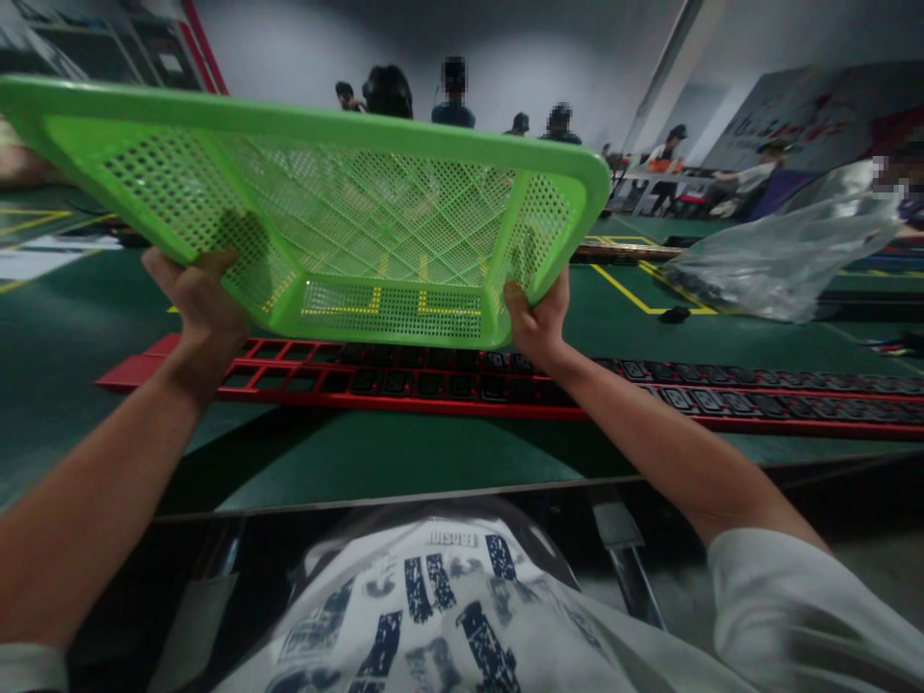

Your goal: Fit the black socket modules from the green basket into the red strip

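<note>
Green mesh basket (361,140) up in both hands, tilted, over the near part of the dark green table (433,462); latticed face and slotted lower panel turned toward the wearer. Below it, a long red slotted rack (404,402) lies roughly along the table's near edge, its solid red end toward the left, dark square pieces (495,385) seated in it from mid-length rightward. Basket's lower edge overlaps the rack in view; contact between them not clear, though it looks lifted. Handling, my judgement: equal grip at both ends, wrists moving together so the long rim does not twist; keep the lower edge above the rack, as a knock could jar the seated pieces. Worth bringing the basket lower in view, since it blocks sight of the far half of the table. Pose: left hand (206,298) clasping the left end wall, thumb on the visible side, fingers partly hidden, a dark shape showing through the mesh; forearm slanting up from lower left. Right hand (538,313) clamped on the right end near the lower corner, thumb over the wall, other fingers mostly out of sight; forearm reaching in from lower right. Clear plastic bag (786,260) toward the table's far right, well apart.
</note>
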Tool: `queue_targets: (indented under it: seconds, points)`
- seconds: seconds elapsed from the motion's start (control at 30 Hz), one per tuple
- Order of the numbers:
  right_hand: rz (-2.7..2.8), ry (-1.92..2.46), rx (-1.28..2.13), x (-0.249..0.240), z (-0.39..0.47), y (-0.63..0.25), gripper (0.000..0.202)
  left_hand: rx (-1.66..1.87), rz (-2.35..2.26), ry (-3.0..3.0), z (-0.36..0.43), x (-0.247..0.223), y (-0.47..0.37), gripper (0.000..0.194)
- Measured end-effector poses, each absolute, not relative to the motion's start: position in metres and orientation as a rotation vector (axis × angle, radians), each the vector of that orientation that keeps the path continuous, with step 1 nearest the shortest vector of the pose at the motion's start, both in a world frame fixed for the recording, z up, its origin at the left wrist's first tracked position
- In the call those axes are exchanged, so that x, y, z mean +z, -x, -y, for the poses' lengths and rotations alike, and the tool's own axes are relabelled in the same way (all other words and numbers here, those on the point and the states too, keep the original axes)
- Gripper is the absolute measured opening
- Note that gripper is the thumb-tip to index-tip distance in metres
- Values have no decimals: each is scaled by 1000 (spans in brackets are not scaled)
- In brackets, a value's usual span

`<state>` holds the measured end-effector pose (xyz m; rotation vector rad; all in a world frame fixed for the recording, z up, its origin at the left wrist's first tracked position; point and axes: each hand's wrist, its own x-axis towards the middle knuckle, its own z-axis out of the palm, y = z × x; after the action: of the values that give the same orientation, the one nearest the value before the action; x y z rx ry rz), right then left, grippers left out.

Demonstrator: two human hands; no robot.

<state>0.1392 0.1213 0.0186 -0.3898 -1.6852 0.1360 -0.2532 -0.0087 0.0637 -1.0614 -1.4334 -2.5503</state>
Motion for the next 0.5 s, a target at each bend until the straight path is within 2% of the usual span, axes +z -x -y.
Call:
queue_targets:
  seconds: [0.1,0.23,0.4,0.5]
  points:
    - [1671,345,162,18,-124,-141,60,-2624,1307,1001,11,70,246,41]
    - [1671,315,222,22,-131,-143,54,-2609,1497,1151,15,68,239,28]
    - [1634,341,210,27,-132,-144,49,-2614,1447,1244,18,68,235,32]
    - [1637,376,215,28,-128,-144,49,-2637,1461,1245,21,70,234,27]
